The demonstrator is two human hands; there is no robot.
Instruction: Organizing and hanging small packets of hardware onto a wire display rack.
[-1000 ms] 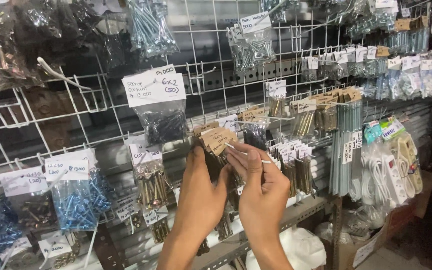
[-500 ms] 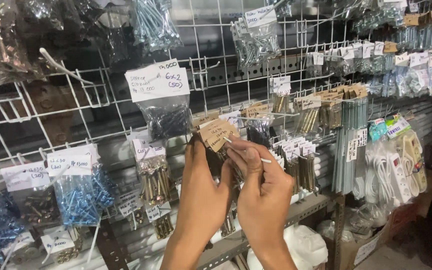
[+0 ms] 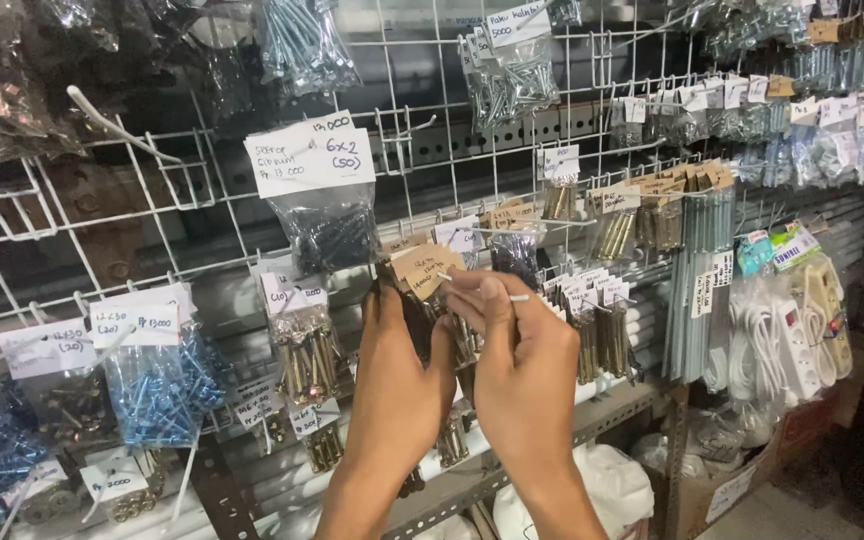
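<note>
My left hand (image 3: 397,385) has dropped slightly from its position a second ago, so its fingertips now lie just under the brown card tag (image 3: 424,268) instead of covering its lower edge. My right hand (image 3: 524,365) has slid a little toward the left one, and its fingers have closed more tightly around the white hook tip (image 3: 518,297). The wire grid (image 3: 182,180) and its hanging bags sit slightly higher in my view than before.

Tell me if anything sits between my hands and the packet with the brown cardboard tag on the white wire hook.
Nothing visible does. The left hand and the right hand are already at the packet with the brown cardboard tag, fingers touching it on the white wire hook. Neighbouring bags of brass screws hang to the side, not in front.
</note>
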